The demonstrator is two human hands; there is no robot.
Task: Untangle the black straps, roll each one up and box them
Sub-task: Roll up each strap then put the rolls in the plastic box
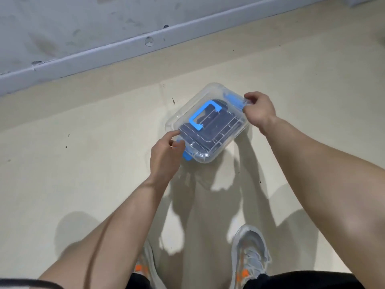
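Note:
A clear plastic box (193,102) with its lid on sits on the pale floor in front of me. A blue carry handle (203,115) lies flat on the lid. Dark rolled straps (216,127) show through the lid inside the box. My left hand (165,157) grips the blue side latch (186,156) at the near left end, index finger lying on the lid. My right hand (258,110) pinches the blue side latch (234,100) at the far right end.
A grey wall with a skirting board (129,45) runs diagonally behind the box. My two shoes (251,250) stand on the floor just below the box. Bare floor (83,163) lies on both sides.

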